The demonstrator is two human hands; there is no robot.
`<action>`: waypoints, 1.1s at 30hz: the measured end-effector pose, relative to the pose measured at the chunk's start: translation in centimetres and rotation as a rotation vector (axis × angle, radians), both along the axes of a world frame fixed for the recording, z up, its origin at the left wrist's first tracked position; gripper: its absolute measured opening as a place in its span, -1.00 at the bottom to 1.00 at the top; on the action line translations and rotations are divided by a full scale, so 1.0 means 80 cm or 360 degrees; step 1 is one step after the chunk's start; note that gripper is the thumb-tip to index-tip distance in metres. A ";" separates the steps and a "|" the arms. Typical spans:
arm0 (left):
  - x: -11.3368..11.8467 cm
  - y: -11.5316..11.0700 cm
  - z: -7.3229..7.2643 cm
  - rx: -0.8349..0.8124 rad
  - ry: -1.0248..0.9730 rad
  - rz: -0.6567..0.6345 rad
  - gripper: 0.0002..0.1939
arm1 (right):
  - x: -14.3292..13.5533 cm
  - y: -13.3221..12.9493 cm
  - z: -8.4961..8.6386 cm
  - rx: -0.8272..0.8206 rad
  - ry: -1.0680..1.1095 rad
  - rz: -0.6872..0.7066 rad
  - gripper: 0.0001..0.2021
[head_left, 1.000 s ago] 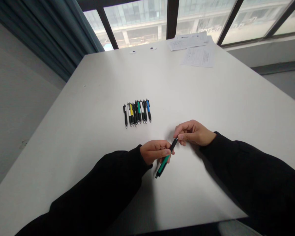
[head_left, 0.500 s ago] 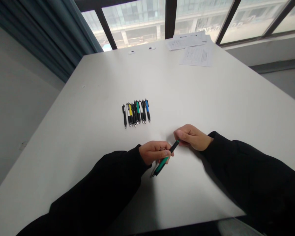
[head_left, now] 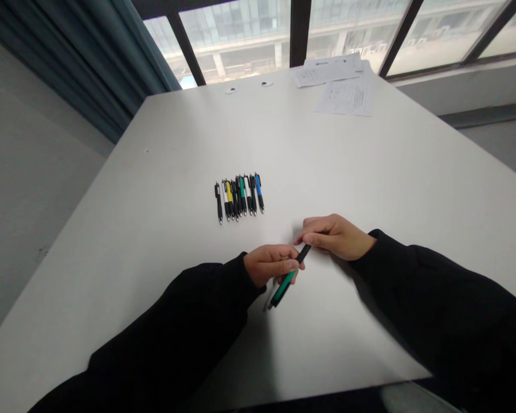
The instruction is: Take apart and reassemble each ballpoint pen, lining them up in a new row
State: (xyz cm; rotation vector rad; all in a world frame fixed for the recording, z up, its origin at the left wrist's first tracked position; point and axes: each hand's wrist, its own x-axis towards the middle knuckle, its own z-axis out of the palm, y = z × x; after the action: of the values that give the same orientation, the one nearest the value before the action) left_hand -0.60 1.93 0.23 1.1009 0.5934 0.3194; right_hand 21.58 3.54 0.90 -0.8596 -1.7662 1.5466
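Near the front of the white table, my left hand is closed round the middle of a green and black ballpoint pen. The pen slants, its clip end down toward me and its black grip up to the right. At that upper end my right hand is closed, thumb and fingers pinching the tip, which they hide. Beyond both hands lies a row of several click pens, side by side with tips toward me. Among them are a yellow pen and, at the right end, a blue pen.
Printed sheets of paper lie at the far right of the table. Two small oval white pieces with dark centres are at the far edge. A blue curtain hangs at the left, with windows behind.
My right hand has shifted slightly left onto the pen's tip, covering the green bit that showed there. My left hand still holds the pen in nearly the same place.
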 end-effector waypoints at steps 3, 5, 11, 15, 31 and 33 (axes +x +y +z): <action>0.001 0.000 0.000 -0.0014 0.0009 -0.0003 -0.60 | 0.000 0.000 -0.005 -0.0291 0.0247 -0.0071 -0.76; 0.001 -0.001 0.001 -0.0023 0.0006 0.0001 -0.60 | 0.002 0.000 -0.008 -0.0390 0.0332 -0.0104 -0.71; 0.000 -0.004 0.003 -0.0019 0.0053 0.0037 -0.61 | 0.017 0.004 -0.004 -0.0527 0.0287 -0.0038 -0.72; -0.002 -0.003 0.002 -0.0021 0.0058 0.0023 -0.59 | 0.024 0.004 0.000 -0.0576 0.0329 0.0020 -0.78; 0.003 -0.001 -0.001 0.0016 0.0092 0.0039 -0.53 | 0.015 0.001 0.010 0.0033 -0.0307 0.0047 -0.63; 0.002 -0.002 0.000 0.0047 0.0108 0.0019 -0.56 | 0.012 0.000 0.011 0.0124 -0.0443 0.0082 -0.52</action>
State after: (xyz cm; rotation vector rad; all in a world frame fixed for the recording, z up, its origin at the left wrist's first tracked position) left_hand -0.42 1.75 0.25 1.1402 0.6573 0.3030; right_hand 22.57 3.53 1.79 -1.0388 -2.0449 1.4341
